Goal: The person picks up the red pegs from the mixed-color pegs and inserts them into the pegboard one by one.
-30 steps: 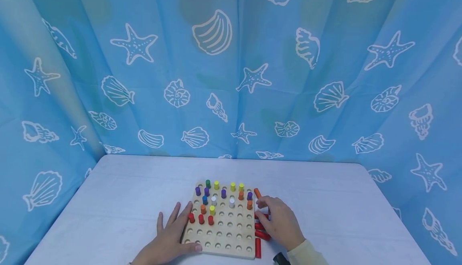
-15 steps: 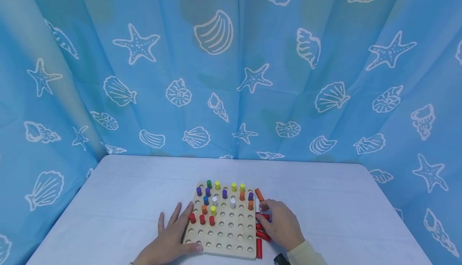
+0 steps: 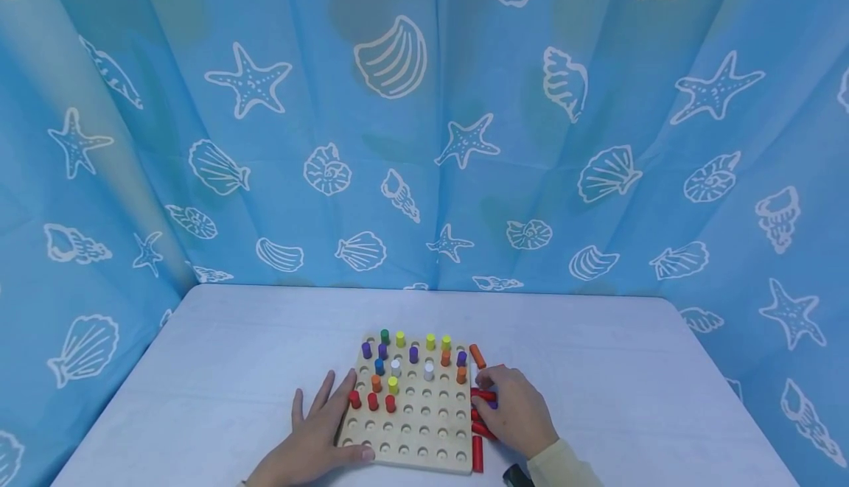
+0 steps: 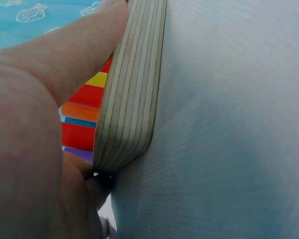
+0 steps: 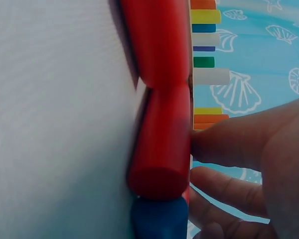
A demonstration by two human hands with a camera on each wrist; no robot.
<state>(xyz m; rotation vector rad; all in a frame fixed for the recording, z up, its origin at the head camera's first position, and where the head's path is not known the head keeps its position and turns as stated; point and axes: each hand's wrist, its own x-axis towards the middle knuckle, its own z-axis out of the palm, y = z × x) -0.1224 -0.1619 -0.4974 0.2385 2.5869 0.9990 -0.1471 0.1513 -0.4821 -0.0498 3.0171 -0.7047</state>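
Observation:
A wooden pegboard (image 3: 424, 428) lies on the table, with colored pegs standing in some of its holes. My left hand (image 3: 312, 432) rests along its left side, fingers spread and fairly straight, thumb on the front corner. The left wrist view shows the board's layered edge (image 4: 132, 89) beside that thumb. My right hand (image 3: 520, 410) is at the right side among loose pegs, with thumb and fingers bent around a red peg (image 3: 485, 394). Red pegs (image 5: 162, 142) and a blue peg (image 5: 159, 219) hide part of the right fingertips, so a firm grip cannot be confirmed.
An orange peg (image 3: 477, 356) lies by the board's far right corner. Another red peg (image 3: 477, 454) lies along the near right edge. Near the right sleeve (image 3: 564, 465) is a dark object (image 3: 516, 476). A blue shell-print curtain (image 3: 424, 141) hangs behind the white table (image 3: 232, 362).
My right fingers have shifted slightly among the loose pegs. More of the orange peg shows, and a reddish end now appears beyond the hand. The left hand stays on the board.

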